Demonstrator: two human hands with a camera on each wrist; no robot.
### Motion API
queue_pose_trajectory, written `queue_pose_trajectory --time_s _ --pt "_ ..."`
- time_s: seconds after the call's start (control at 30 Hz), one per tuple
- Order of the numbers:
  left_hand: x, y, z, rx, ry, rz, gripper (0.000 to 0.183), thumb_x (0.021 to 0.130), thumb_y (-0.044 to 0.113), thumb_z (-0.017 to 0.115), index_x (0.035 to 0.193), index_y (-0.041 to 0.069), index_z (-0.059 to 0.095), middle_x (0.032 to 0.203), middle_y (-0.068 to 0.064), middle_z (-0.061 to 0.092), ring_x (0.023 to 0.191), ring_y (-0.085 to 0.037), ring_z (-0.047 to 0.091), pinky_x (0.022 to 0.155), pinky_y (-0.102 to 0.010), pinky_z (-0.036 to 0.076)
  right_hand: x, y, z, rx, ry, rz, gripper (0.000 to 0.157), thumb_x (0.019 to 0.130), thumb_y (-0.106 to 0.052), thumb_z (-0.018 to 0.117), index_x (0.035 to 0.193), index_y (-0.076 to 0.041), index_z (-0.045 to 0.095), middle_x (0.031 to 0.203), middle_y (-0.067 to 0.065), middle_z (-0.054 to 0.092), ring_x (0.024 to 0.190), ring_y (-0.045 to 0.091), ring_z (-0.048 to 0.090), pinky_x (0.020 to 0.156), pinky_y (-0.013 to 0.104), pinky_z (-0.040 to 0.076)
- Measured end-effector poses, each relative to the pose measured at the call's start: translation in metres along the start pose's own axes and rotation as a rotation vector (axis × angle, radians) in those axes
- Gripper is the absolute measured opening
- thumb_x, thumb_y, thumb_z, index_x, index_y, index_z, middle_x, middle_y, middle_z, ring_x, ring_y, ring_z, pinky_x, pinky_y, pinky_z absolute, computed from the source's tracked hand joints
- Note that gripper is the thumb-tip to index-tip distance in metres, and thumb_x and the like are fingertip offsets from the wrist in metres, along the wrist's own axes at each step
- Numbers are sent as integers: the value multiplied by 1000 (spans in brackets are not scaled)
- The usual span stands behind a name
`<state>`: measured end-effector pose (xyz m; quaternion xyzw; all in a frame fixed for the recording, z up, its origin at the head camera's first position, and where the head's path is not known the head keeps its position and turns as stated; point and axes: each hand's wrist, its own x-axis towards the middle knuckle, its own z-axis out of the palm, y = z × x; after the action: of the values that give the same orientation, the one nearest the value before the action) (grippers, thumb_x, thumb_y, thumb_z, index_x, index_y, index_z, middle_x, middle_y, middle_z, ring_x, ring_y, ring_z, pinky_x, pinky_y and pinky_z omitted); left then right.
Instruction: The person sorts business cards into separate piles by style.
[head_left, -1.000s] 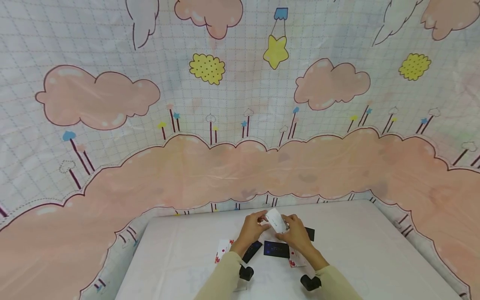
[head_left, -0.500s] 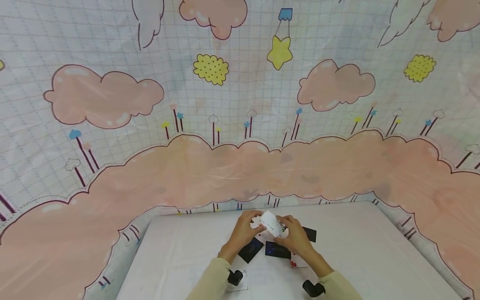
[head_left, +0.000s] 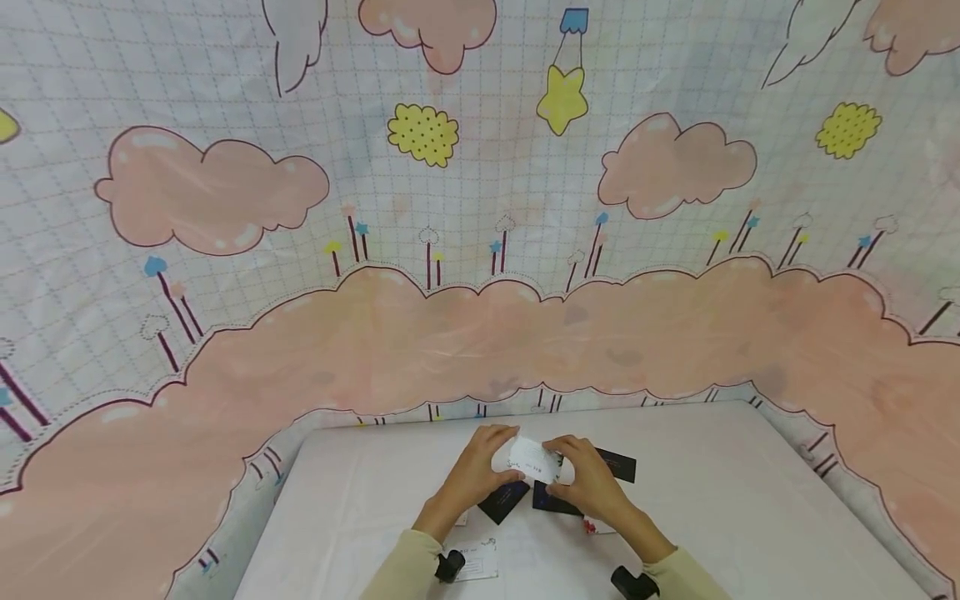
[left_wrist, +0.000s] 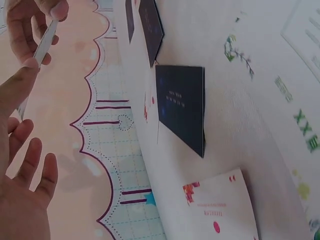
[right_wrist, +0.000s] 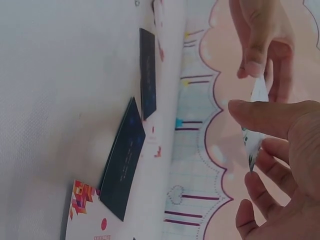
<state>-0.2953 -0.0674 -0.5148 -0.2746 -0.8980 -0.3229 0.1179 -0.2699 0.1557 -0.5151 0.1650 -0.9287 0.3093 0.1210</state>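
Just above the table, a white business card with small printed text and a green plant pattern is held between both hands. My left hand grips its left side with a curved thumb and index finger. On the opposite side my right hand pinches the card between thumb and fingers. In the right wrist view the card appears nearly edge-on, partly covered by the right thumb. Beneath the hands lie dark blue cards, and a white card with red print is close by.
A black card lies beyond the right hand. Near the left wrist rests a white card with green decoration. The white-covered table meets a patterned cloth backdrop at its far edge.
The held card has turned from a steep tilt to lie more level across. Both hands have spread slightly, and the left forearm has shifted left, uncovering more of the white card near it.
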Motion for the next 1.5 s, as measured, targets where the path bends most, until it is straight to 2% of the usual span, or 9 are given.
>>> queue_pose_trajectory --time_s 0.17,0.3,0.5,0.67,0.93,1.17,1.33,1.5 --pt "-5 2 -8 62 -48 10 71 79 32 81 141 13 52 135 -4 55 127 -22 49 107 -40 45 -1 -4 -1 -21 -11 -58 61 68 -14 89 124 -17 64 125 -2 63 113 20 55 95 46 50" --pt "-11 5 -16 29 -59 -21 66 80 33 80 137 12 55 132 -4 56 125 -22 50 106 -42 45 -3 -9 -2 -3 -23 -57 63 69 -16 88 127 -14 62 124 0 61 113 20 55 95 46 50" --pt "-24 6 -26 -24 -12 -38 63 79 32 81 134 13 57 131 -3 56 125 -22 50 104 -44 46 -5 -17 -3 44 -15 -46 61 70 -19 88 124 -12 63 122 1 61 111 20 55 93 46 50" --pt "-39 2 -33 8 27 -26 63 78 31 82 134 13 58 131 0 56 124 -20 50 103 -43 46 -6 -24 0 81 -12 -59 58 69 -20 89 120 -13 64 121 0 61 114 21 55 94 47 49" --pt "-66 1 -42 13 33 -42 62 79 29 81 134 14 58 129 2 57 121 -17 50 102 -41 47 -14 -36 9 114 -8 -50 59 68 -22 90 120 -13 63 123 0 60 120 23 53 100 48 48" --pt "-83 -2 -46 49 67 -26 61 77 30 83 131 11 60 125 4 58 118 -15 51 100 -39 48 -22 -41 19 107 7 -111 57 67 -26 90 117 -16 64 121 -3 61 119 23 53 99 51 47" --pt "-95 -2 -50 55 37 -80 62 76 30 84 130 12 60 126 4 58 118 -16 51 101 -41 48 -25 -45 25 121 -25 -143 56 69 -29 89 118 -15 66 119 -4 61 115 21 54 96 51 49" --pt "-106 -5 -52 64 -16 -125 61 77 28 83 131 13 59 129 3 56 121 -18 50 103 -42 47 -28 -48 33 76 -70 -138 58 70 -33 88 120 -15 66 119 -6 61 112 18 53 96 47 50"
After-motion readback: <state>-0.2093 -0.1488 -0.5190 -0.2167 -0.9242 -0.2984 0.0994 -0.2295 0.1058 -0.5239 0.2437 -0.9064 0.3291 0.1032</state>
